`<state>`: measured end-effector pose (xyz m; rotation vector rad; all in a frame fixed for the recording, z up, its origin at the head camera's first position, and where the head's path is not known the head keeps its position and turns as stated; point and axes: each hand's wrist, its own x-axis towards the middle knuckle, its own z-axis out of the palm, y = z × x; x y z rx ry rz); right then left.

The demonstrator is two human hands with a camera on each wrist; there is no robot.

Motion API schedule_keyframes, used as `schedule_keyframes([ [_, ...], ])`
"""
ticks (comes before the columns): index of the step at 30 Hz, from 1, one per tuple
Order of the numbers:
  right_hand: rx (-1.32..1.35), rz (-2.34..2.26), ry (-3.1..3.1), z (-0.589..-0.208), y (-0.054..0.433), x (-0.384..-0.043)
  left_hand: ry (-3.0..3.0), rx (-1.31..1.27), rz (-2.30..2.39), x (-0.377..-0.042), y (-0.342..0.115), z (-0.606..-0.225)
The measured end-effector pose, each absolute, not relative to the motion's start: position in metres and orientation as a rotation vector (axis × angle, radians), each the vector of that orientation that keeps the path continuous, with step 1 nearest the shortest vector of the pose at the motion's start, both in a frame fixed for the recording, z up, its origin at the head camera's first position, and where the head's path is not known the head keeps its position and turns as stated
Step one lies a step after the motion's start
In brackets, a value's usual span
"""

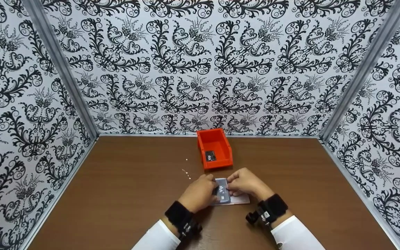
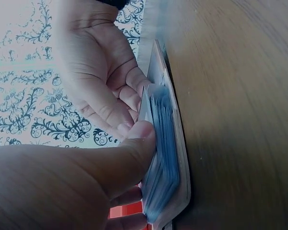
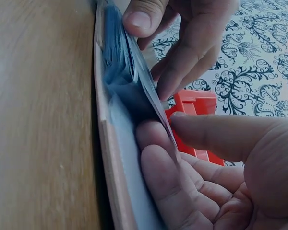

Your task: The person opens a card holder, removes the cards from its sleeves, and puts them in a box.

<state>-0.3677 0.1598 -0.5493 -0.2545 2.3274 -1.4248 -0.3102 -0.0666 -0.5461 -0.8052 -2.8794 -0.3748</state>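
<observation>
An open card holder (image 1: 240, 199) with a pale cover lies on the table in front of me. Its thick stack of clear plastic sleeves (image 2: 164, 143) shows edge-on in the left wrist view. A grey card marked "VIP" (image 1: 222, 189) lies at the top of the stack. My left hand (image 1: 198, 191) grips the stack's left side, thumb on the top sleeve. From the other side, my right hand (image 1: 247, 182) pinches the free edge of the top sleeve, thumb above and fingertips (image 3: 156, 165) underneath, over the bare inner cover.
An orange bin (image 1: 228, 149) stands just beyond my hands, with a black card (image 1: 210, 156) inside. Small bright specks (image 1: 186, 172) lie on the brown table (image 1: 134, 184) to the left. Patterned walls (image 1: 186, 62) enclose the back and sides.
</observation>
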Motion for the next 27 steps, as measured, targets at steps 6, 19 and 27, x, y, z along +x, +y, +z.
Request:
schedule_keyframes([
  [6, -0.218, -1.439, 2.323, -0.546, 0.159, -0.366, -2.891, -0.79, -0.396, -0.31, -0.066, -0.544],
  [19, -0.169, -1.48, 2.307, -0.539, 0.166, -0.368, -2.931, -0.768, -0.391, -0.309, -0.066, -0.543],
  [27, -0.162, -1.555, 2.184, -0.541, 0.165, -0.367, -2.939, -0.763, -0.334, -0.308, -0.064, -0.543],
])
